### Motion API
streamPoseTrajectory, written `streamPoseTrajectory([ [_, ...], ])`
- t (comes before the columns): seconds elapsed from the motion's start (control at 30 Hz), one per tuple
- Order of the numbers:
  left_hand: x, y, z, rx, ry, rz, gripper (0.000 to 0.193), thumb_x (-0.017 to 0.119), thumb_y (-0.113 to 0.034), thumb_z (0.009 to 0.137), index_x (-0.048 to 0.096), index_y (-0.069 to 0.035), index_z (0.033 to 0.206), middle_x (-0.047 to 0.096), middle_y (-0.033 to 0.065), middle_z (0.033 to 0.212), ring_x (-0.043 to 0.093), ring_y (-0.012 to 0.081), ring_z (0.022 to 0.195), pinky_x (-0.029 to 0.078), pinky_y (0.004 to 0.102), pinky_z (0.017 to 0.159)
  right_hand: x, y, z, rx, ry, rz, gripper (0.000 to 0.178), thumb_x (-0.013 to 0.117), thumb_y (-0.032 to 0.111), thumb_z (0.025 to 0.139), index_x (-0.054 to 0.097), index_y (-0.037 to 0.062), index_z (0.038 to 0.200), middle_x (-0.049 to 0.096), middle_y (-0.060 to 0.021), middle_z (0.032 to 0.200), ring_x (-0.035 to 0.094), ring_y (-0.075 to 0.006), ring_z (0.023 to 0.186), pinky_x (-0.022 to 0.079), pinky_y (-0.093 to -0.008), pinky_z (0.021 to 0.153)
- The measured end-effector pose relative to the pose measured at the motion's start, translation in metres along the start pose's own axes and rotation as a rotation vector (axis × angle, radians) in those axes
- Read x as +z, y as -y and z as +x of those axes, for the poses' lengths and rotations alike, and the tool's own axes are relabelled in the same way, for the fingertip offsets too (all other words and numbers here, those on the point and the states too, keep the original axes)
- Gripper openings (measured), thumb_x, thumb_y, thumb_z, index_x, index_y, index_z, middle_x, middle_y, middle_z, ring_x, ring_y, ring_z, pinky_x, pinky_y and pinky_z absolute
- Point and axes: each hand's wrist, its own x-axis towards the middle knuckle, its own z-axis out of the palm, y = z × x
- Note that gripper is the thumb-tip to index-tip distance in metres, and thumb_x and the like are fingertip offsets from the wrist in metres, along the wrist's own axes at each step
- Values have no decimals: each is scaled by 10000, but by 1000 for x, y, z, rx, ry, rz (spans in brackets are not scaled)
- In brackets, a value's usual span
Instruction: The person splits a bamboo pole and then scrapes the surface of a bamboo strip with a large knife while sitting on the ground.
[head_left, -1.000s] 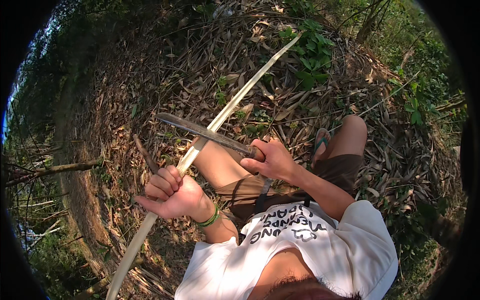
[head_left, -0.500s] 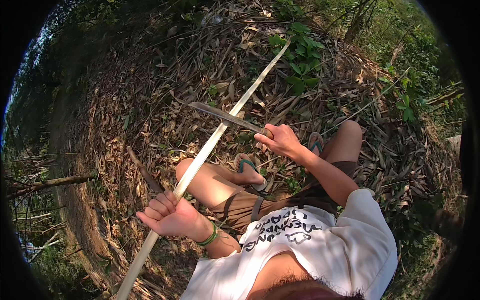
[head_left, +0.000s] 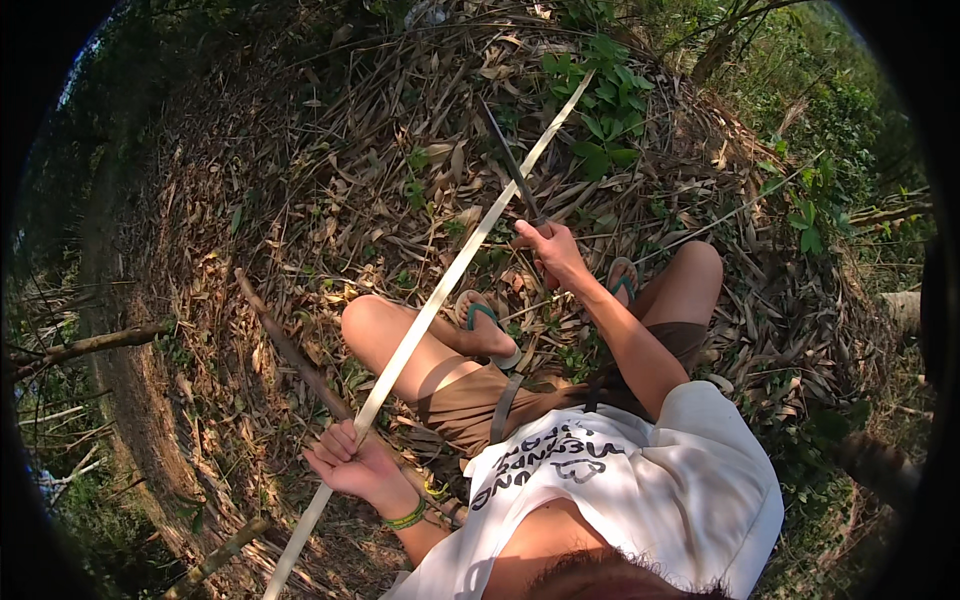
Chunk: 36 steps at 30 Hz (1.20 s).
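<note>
A long, pale strip of split wood or bamboo (head_left: 430,305) runs slantwise across the view, from the lower left to green leaves at the far end. My left hand (head_left: 362,472) is closed round its lower part. In my right hand (head_left: 555,258) is the handle of a machete (head_left: 507,150), mostly covered by my fingers. Its dark blade crosses the strip near the far end, seen almost edge-on, with the tip pointing away and slightly left. Whether the blade presses on the strip I cannot tell.
Dry fallen leaves (head_left: 330,190) cover the ground. A brown stick (head_left: 290,350) lies left of my bent knee (head_left: 385,335). Low green leaves (head_left: 610,100) grow by the strip's far end. A bare branch (head_left: 100,343) juts in at the left, and a thicker one (head_left: 215,560) lies below it.
My right hand has moved the machete farther along the strip, and the blade has swung from pointing left to pointing away. My left hand sits slightly lower and to the right, still gripping.
</note>
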Motion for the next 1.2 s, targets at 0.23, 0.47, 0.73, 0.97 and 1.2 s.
streamPoseTrajectory([
  [0.23, -38, 1, -45, -127, -231, 311, 582, 364, -550, 1050, 580, -23, 926, 627, 152, 1048, 594, 313, 1109, 467, 429, 1035, 64, 6, 23, -180, -67, 329, 197, 790, 66, 782, 605, 22, 833, 632, -28, 687, 552, -110, 520, 430, -282, 484],
  [0.47, -50, -61, -102, -1319, 93, 712, 799, 531, -648, 943, 536, 58, 1316, 634, 198, 1239, 615, 303, 1161, 489, 402, 1003, 70, 17, -17, -368, -176, 149, 161, 734, 89, 794, 650, 19, 912, 729, -85, 786, 687, -154, 706, 541, -320, 674],
  [0.73, 68, 59, -36, 148, 1131, 1559, 789, 695, -292, 920, 296, 9, 1532, 534, 246, 1377, 516, 354, 1303, 382, 428, 1104, 45, 55, -99, -542, -180, 17, 148, 720, 110, 821, 644, 17, 907, 724, -123, 770, 729, -250, 716, 545, -368, 661],
  [0.97, 76, 166, -63, -815, 1035, 902, 250, 551, -183, 1051, 553, -13, 1234, 595, 1, 774, 551, 46, 611, 409, 189, 512, -47, 93, -128, -694, -213, -280, 244, 772, 127, 856, 630, -14, 997, 669, -65, 731, 636, -191, 629, 516, -352, 646],
  [1.2, 120, 200, -79, -1215, 1105, 714, 200, 524, -252, 1063, 512, -55, 1091, 647, 52, 765, 672, 141, 580, 503, 195, 486, -154, 100, -118, -760, -443, -924, 407, 818, 392, 814, 595, 57, 874, 532, -83, 585, 585, -307, 559, 452, -404, 535],
])
